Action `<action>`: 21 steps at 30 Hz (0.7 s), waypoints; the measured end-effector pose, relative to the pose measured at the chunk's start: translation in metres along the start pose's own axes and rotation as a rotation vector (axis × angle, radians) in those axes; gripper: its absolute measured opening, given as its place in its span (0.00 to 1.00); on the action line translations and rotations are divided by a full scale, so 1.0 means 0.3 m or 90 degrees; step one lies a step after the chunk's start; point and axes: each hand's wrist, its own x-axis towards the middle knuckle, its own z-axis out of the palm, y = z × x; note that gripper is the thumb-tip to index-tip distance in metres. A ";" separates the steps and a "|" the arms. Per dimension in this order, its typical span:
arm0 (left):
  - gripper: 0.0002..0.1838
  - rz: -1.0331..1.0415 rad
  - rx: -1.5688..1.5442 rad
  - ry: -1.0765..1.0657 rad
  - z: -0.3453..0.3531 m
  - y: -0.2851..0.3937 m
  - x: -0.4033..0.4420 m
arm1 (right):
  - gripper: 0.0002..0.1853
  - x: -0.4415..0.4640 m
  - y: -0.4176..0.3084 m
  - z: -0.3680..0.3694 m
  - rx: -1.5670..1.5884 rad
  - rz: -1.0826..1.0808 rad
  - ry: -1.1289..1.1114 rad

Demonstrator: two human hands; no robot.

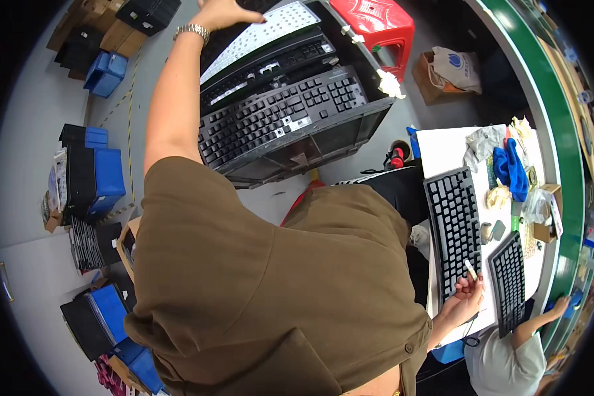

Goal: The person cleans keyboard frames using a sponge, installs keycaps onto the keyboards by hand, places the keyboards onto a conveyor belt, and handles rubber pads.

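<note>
My left hand (228, 12), with a metal watch at the wrist, is at the top edge of the view, thumb spread and other fingers partly cut off. It is over a black crate (376, 109) of keyboards, beside a white perforated sheet (270, 33). A black keyboard (297, 102) lies on top in the crate. My right hand (465, 300) pinches a small white stick-like piece (470, 268) over the lower end of a black keyboard (452, 211) on the white table (439, 142). Another black keyboard (509, 280) lies beside it.
Blue cloth (510, 170), crumpled gloves (498, 197) and a clear bag (538, 204) lie on the table. Beyond it runs a green-edged bench (561, 99). A co-worker (505, 360) sits at lower right. A red stool (376, 26) stands behind the crate; blue bins (109, 181) stand left.
</note>
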 end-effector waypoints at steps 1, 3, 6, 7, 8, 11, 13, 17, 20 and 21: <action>0.64 -0.009 -0.013 -0.017 -0.039 0.015 0.008 | 0.16 -0.006 0.002 0.013 -0.002 0.001 0.006; 0.62 -0.045 -0.032 -0.080 -0.099 0.048 0.032 | 0.16 -0.011 0.004 0.030 -0.005 0.000 0.022; 0.60 -0.080 -0.043 -0.194 -0.101 0.061 0.069 | 0.16 -0.005 0.029 0.024 -0.007 -0.001 0.029; 0.60 -0.074 -0.047 -0.238 -0.088 0.068 0.090 | 0.16 0.005 0.050 0.005 0.016 -0.002 0.014; 0.61 0.028 -0.097 -0.135 0.009 -0.007 0.102 | 0.16 0.003 0.045 -0.032 0.035 -0.010 0.018; 0.57 0.158 -0.206 -0.070 0.151 -0.088 0.100 | 0.13 0.017 -0.004 -0.126 0.057 -0.026 0.057; 0.58 0.098 -0.192 -0.183 0.175 -0.082 0.096 | 0.12 0.023 -0.096 -0.219 0.079 -0.131 0.138; 0.63 0.012 -0.042 -0.189 0.345 -0.218 0.124 | 0.13 -0.007 -0.270 -0.439 0.135 -0.246 0.305; 0.63 0.003 -0.065 -0.209 0.436 -0.226 0.171 | 0.13 -0.047 -0.293 -0.530 0.130 -0.281 0.364; 0.63 -0.004 -0.062 -0.219 0.442 -0.232 0.172 | 0.13 -0.054 -0.294 -0.542 0.124 -0.284 0.376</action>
